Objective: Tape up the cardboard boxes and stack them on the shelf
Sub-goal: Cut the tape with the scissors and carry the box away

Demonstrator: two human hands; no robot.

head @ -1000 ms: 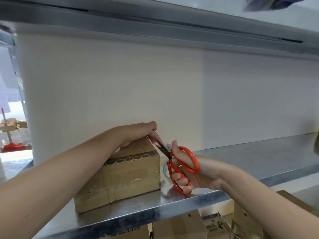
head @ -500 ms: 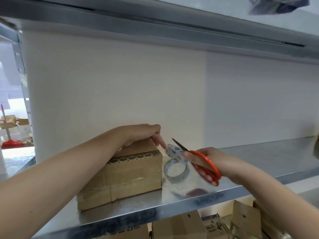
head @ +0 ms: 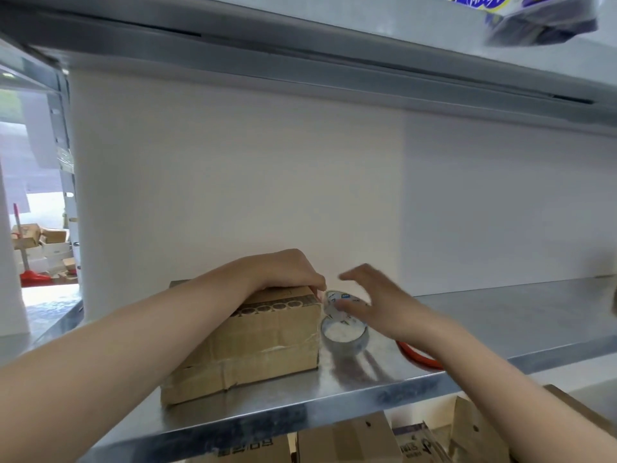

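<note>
Visibly creased cardboard box (head: 263, 329), clear tape (head: 283, 346) seemingly wrinkled.

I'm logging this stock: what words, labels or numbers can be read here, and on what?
No text reads clearly.
Blue print on the tape roll: blurred.
Yellow and blue lettering on the package above: blurred.
Dark print on the lower boxes: blurred, partly cut off.
The cardboard box shows only printed rings.

I see the left hand (head: 287, 272) resting on top of the box (head: 253, 342), fingertips at its right edge. The right hand (head: 370, 302), blurred, is spread over the tape (head: 344, 332) just beside the box on the shelf (head: 500, 315). Orange scissors (head: 417, 357) lie partly hidden under that forearm.
</note>
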